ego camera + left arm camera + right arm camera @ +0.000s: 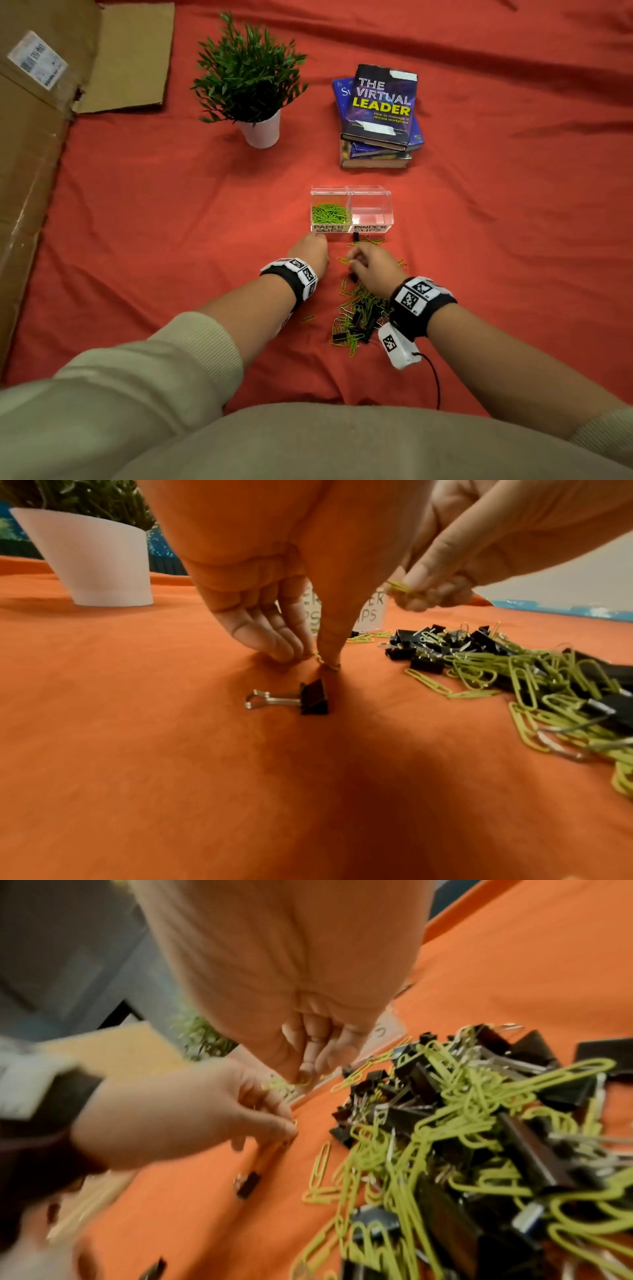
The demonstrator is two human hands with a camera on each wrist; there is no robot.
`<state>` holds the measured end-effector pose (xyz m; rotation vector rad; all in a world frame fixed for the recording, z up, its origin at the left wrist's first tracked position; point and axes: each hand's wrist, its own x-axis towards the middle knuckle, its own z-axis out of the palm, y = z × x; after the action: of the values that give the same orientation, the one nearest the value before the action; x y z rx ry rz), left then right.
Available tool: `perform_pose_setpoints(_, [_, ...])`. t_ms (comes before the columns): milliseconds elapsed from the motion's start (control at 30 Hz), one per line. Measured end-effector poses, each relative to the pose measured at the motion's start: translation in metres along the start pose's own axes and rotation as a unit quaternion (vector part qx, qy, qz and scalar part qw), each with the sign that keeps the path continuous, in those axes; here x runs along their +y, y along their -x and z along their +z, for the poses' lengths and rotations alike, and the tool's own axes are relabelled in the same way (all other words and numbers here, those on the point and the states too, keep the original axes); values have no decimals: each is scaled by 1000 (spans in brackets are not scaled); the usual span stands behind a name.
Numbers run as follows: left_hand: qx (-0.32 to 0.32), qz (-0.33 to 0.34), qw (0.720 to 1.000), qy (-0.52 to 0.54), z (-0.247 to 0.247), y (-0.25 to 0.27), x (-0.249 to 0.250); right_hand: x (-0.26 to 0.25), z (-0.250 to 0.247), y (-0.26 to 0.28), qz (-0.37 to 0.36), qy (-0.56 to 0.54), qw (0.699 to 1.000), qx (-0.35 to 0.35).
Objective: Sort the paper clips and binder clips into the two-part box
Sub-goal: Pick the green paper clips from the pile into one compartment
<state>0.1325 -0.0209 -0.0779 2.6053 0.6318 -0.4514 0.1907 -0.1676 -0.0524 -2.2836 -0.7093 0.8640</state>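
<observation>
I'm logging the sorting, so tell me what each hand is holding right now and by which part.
The right hand pinches a few green paper clips at their ends. The left hand pinches one paper clip against the cloth.

Matt orange-red cloth covers everything, clear glossy plastic box, binder clips are matt black with shiny metal handles, paper clips look coated lime green.

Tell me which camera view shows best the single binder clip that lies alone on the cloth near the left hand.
The left wrist view: the lone binder clip lies sharp and unobstructed on the cloth, just in front of the left hand. The right wrist view shows it small and blurred. In the head view the left hand hides it.
</observation>
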Motion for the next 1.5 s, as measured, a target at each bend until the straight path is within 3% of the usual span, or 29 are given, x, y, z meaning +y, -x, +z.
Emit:
perform_pose_setpoints(133, [-17, 5, 1000, 11, 3, 2, -3, 3, -17, 2, 91, -137, 986, -36])
perform_pose_setpoints(233, [-27, 25, 998, 48, 0, 11, -3, 1, -18, 3, 130, -252, 958, -51])
perform_pose_setpoints(400, [-53, 46, 988, 135, -1, 43, -13, -6, -6, 1, 147, -306, 937, -88])
perform_pose_setpoints(467, [-76, 47, 988, 130, 2, 54, -20, -7, -1, -2, 107, -200, 970, -87])
perform_pose_setpoints(533, [-100, 51, 989, 99, 7, 64, -26, -6, 3, -4, 31, -15, 996, -82])
perform_pose_setpoints(600, [-118, 63, 990, 50, 13, 73, -32, -3, 9, -5, -30, 133, 985, -103])
perform_pose_setpoints(700, [-138, 82, 987, -5, 21, 85, -37, 6, 16, -7, -100, 266, 950, -126])
perform_pose_setpoints(933, [-136, 80, 987, -40, 28, 93, -35, 11, 22, -4, -143, 378, 905, -137])
perform_pose_setpoints(1167, [-137, 93, 984, -63, 31, 94, -35, 14, 38, 15, -123, 446, 879, -113])
perform_pose_setpoints(1233, [-136, 88, 986, -34, 28, 93, -35, 12, 43, 17, -111, 426, 890, -124])
perform_pose_setpoints(1300, [-124, 76, 989, 24, 23, 89, -36, 5, 41, 19, -91, 349, 923, -136])
perform_pose_setpoints(1400, [-97, 48, 988, 111, 14, 83, -34, 0, 26, 19, -42, 153, 979, -130])
perform_pose_setpoints(1500, [-83, 26, 982, 166, 7, 76, -26, -1, 0, 18, 28, -57, 990, -126])
